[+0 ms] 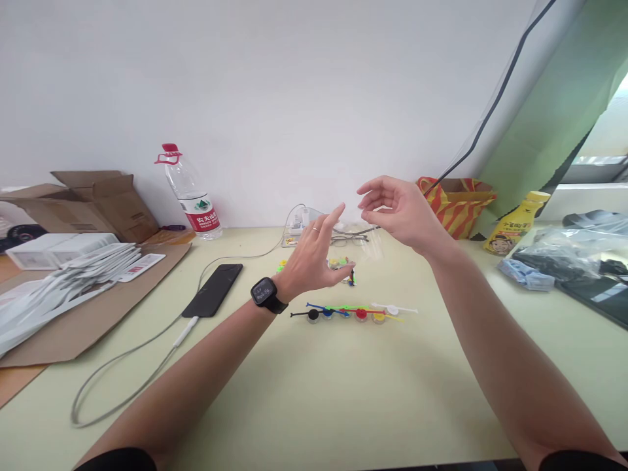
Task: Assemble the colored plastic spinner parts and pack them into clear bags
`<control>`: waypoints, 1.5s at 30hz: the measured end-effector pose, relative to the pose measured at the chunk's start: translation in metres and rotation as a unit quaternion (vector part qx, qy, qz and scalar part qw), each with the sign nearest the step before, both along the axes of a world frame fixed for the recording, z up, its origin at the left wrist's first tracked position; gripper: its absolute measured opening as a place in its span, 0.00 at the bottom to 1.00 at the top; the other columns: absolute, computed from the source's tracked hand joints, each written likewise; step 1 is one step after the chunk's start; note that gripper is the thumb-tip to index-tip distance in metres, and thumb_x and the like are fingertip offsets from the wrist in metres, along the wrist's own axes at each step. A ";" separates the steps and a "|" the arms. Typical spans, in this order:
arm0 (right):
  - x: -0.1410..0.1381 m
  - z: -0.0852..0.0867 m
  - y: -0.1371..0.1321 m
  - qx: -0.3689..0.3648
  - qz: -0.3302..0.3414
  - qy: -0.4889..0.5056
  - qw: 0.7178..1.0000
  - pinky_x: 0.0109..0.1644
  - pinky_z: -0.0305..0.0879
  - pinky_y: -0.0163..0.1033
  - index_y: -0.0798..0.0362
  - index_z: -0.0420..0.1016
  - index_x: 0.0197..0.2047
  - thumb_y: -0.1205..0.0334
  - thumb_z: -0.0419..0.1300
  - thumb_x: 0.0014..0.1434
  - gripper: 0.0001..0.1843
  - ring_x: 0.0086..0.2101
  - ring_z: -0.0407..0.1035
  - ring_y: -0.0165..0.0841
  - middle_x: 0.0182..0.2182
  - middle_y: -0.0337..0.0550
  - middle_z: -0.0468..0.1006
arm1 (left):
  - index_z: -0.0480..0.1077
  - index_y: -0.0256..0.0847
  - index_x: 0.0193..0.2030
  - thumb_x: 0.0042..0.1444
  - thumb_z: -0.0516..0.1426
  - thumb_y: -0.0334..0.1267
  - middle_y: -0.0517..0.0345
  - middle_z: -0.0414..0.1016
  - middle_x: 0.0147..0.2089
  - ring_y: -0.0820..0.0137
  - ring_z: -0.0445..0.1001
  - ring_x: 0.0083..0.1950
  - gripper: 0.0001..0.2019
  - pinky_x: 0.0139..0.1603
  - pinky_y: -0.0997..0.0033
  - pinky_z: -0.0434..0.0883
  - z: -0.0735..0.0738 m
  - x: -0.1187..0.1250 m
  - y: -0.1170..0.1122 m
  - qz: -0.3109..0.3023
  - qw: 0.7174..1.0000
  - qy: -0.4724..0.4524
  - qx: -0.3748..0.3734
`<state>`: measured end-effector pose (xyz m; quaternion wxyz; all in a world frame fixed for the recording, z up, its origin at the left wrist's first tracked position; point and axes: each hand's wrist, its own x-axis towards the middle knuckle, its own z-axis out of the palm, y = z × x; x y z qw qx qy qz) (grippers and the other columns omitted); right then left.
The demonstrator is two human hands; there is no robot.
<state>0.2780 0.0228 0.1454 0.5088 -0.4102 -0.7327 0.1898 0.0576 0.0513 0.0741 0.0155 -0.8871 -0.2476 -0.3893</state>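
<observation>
My left hand [314, 256] hovers above the pale green table [343, 392] with its fingers spread and nothing in it; a black watch [266, 294] is on its wrist. My right hand [400, 210] is raised a little higher, thumb and fingertips pinched on a clear plastic bag [370, 245] that hangs between the two hands. Below them lies a row of small colour pots with coloured sticks [350, 313]. A few small coloured pieces [342, 265] sit just behind my left fingers.
A black phone [214, 290] on a grey cable lies at the left, with a water bottle [190, 195], a cardboard box [95, 199] and stacked white packets [69, 275]. Glasses [349, 239] lie near the wall. A striped bag [458, 204], yellow bottle [515, 226] and plastic bags [564, 261] stand right.
</observation>
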 end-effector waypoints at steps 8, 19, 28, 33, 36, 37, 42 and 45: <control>0.000 -0.004 -0.006 -0.101 0.017 -0.095 0.990 0.29 0.62 0.41 0.43 0.74 0.57 0.58 0.72 0.55 0.26 0.28 0.70 0.33 0.45 0.45 0.76 | 0.38 0.48 0.80 0.56 0.64 0.57 0.41 0.65 0.66 0.46 0.66 0.60 0.53 0.60 0.46 0.63 0.004 -0.006 0.003 0.006 1.000 0.016 0.001; 0.006 -0.024 0.019 -0.153 -0.005 -0.080 0.985 0.27 0.63 0.38 0.47 0.75 0.54 0.60 0.68 0.57 0.20 0.29 0.71 0.34 0.39 0.46 0.77 | 0.40 0.49 0.79 0.54 0.66 0.54 0.43 0.68 0.64 0.53 0.71 0.52 0.54 0.53 0.53 0.69 0.005 -0.024 0.018 -0.015 0.986 0.093 -0.140; 0.023 -0.055 0.050 -0.160 -0.104 -0.193 0.962 0.33 0.64 0.39 0.50 0.78 0.41 0.57 0.66 0.60 0.08 0.33 0.73 0.37 0.35 0.46 0.82 | 0.47 0.48 0.79 0.50 0.68 0.58 0.43 0.70 0.60 0.53 0.73 0.53 0.55 0.52 0.59 0.71 0.010 -0.064 0.054 0.016 0.950 0.165 -0.266; -0.009 -0.063 0.040 -0.200 0.156 -0.336 0.907 0.35 0.65 0.39 0.50 0.80 0.34 0.58 0.66 0.59 0.05 0.34 0.75 0.38 0.35 0.43 0.83 | 0.49 0.50 0.78 0.48 0.69 0.59 0.45 0.73 0.57 0.56 0.75 0.51 0.54 0.49 0.63 0.71 0.018 -0.092 0.068 0.055 0.927 0.183 -0.323; -0.042 -0.074 0.031 -0.199 0.222 -0.326 0.897 0.38 0.67 0.38 0.50 0.81 0.41 0.58 0.65 0.60 0.07 0.37 0.76 0.38 0.40 0.43 0.83 | 0.51 0.51 0.77 0.46 0.70 0.57 0.46 0.74 0.58 0.57 0.76 0.51 0.54 0.47 0.65 0.70 0.021 -0.098 0.069 0.050 0.916 0.185 -0.353; -0.052 -0.079 0.029 -0.201 0.234 -0.322 0.895 0.39 0.68 0.38 0.50 0.80 0.44 0.58 0.66 0.61 0.09 0.39 0.76 0.38 0.42 0.45 0.83 | 0.52 0.50 0.77 0.45 0.70 0.56 0.47 0.74 0.58 0.58 0.76 0.51 0.54 0.46 0.66 0.70 0.021 -0.099 0.069 0.049 0.913 0.184 -0.361; -0.082 -0.101 0.022 -0.247 0.286 -0.318 0.869 0.40 0.71 0.38 0.52 0.77 0.52 0.63 0.66 0.61 0.15 0.40 0.78 0.38 0.41 0.46 0.83 | 0.53 0.48 0.77 0.45 0.70 0.53 0.47 0.75 0.58 0.59 0.77 0.51 0.54 0.46 0.68 0.70 0.020 -0.102 0.072 0.052 0.903 0.181 -0.385; -0.082 -0.105 0.023 -0.255 0.312 -0.288 0.869 0.40 0.71 0.37 0.52 0.78 0.52 0.66 0.66 0.59 0.17 0.41 0.78 0.37 0.40 0.44 0.82 | 0.51 0.48 0.78 0.47 0.70 0.52 0.46 0.74 0.60 0.59 0.77 0.53 0.54 0.46 0.69 0.70 0.019 -0.105 0.073 0.037 0.897 0.184 -0.399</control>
